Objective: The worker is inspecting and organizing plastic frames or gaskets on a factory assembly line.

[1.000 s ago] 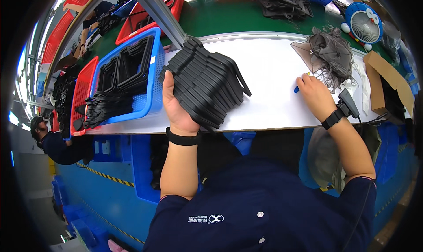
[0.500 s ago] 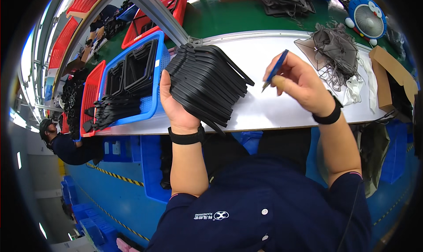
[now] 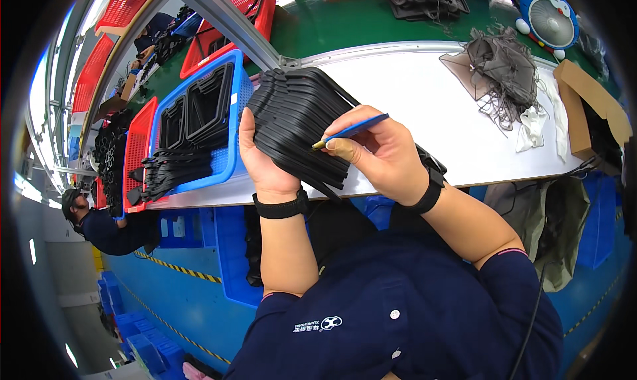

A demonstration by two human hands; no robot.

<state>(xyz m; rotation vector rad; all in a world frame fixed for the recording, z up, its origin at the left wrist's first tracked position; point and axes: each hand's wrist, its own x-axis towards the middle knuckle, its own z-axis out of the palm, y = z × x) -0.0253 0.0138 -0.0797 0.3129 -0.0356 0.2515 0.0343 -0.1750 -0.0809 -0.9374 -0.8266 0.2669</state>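
My left hand (image 3: 267, 164) is closed around the left end of a stack of thin black plastic frames (image 3: 302, 118), its thumb raised along the side. The stack leans tilted at the table's near edge, several frames pressed together. Over the stack's right part, my right hand (image 3: 381, 151) pinches a slim blue-handled tool (image 3: 361, 125). Its short brassy-looking tip points at the frames' edges; whether it touches them I cannot tell. Part of the stack's right end is hidden behind my right hand.
A blue basket (image 3: 233, 138) of black frames stands left, with red baskets (image 3: 136, 154) beside and behind it. Right on the white table (image 3: 411, 81) lie grey mesh pieces (image 3: 501, 68), white cloth (image 3: 531, 128), a cardboard box (image 3: 574, 108) and a blue fan (image 3: 549, 21). A metal post (image 3: 229, 25) rises behind.
My right hand has swung left with the blue-handled tool, from above the white table to the stack's right part. My left hand and the stack stay almost in place.
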